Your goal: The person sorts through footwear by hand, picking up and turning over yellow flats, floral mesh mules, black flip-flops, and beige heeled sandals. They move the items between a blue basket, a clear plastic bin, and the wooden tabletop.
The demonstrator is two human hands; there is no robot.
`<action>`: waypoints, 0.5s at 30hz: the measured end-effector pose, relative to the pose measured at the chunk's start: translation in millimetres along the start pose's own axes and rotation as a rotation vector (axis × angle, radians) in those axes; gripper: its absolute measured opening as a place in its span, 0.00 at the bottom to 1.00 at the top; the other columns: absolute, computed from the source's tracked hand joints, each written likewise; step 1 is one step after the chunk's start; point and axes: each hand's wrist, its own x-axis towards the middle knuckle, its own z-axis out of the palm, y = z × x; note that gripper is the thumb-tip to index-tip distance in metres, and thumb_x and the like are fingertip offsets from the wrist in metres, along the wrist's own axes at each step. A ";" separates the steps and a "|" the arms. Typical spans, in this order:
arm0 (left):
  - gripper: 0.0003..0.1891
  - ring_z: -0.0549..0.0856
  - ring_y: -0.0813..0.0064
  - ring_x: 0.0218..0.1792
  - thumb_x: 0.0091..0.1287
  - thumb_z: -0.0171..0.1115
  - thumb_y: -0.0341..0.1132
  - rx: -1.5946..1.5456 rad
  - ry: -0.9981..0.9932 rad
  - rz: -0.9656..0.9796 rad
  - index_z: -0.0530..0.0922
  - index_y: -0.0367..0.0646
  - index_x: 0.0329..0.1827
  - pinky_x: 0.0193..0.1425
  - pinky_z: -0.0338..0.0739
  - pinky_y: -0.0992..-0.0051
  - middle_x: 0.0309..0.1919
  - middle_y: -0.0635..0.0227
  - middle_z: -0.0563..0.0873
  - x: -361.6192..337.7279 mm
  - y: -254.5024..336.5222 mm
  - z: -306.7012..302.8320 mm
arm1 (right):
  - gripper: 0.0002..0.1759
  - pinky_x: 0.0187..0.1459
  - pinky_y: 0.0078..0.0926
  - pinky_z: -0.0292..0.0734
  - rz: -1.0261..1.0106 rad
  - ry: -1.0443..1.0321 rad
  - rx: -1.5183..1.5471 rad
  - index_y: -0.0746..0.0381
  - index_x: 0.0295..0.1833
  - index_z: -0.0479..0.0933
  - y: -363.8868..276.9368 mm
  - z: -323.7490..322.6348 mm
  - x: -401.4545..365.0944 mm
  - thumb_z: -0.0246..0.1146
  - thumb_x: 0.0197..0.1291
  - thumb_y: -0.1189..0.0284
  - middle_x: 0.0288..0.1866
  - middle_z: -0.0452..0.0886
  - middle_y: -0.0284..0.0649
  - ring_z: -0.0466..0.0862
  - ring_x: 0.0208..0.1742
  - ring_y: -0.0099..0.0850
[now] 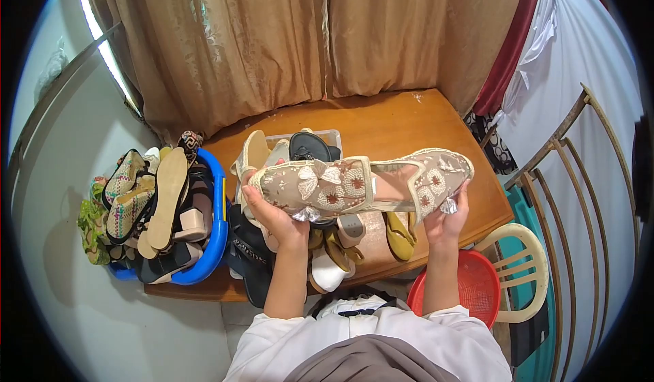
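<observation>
- White garment (368,334) on the person's front is filling the bottom edge of the view, with both bare forearms rising from it towards the table.
- Left hand (276,220) is cupping the embroidered shoe (340,186) from below at its closed, flower-patterned end, with the fingers curling up around the side in a firm grasp.
- Right hand (444,224) is gripping the opposite end of the same shoe, with the thumb and fingers pinching its edge.
- Something small and silvery is showing at each hand, against the shoe's underside; what it is cannot be told.
- Embroidered shoe is being held level and sideways in the air between the two hands, above the near part of the wooden table (402,126) and clear of everything on it.
- Loose footwear (327,259) is lying directly beneath the held shoe on the table, including a yellow flat (400,235) and a black sandal (248,259) that is overhanging the near edge.
- Clear container (332,136) is standing behind the held shoe with more shoes sticking up out of it.
- Blue basket (219,225) is sitting at the table's left end, heaped with sandals and flats.
- Red basket (470,286) is resting low beside the table on the right, just beside a cream chair (524,273).
- Tan curtain (272,41) is hanging behind the table.
</observation>
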 end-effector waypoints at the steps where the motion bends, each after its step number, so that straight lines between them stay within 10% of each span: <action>1: 0.25 0.76 0.61 0.55 0.71 0.40 0.57 -0.011 0.003 -0.026 0.67 0.45 0.56 0.59 0.74 0.60 0.51 0.55 0.76 -0.1 0.6 -0.7 | 0.24 0.57 0.37 0.72 -0.021 0.014 -0.061 0.60 0.61 0.67 -0.3 -3.8 1.9 0.40 0.71 0.56 0.56 0.75 0.41 0.76 0.55 0.35; 15: 0.17 0.76 0.59 0.53 0.69 0.45 0.50 -0.210 0.060 -0.213 0.69 0.49 0.50 0.55 0.76 0.55 0.45 0.61 0.75 -11.3 -8.2 -3.8 | 0.26 0.59 0.37 0.69 0.007 -0.084 -0.267 0.61 0.63 0.63 20.2 -8.7 -5.4 0.37 0.72 0.55 0.58 0.73 0.42 0.74 0.57 0.35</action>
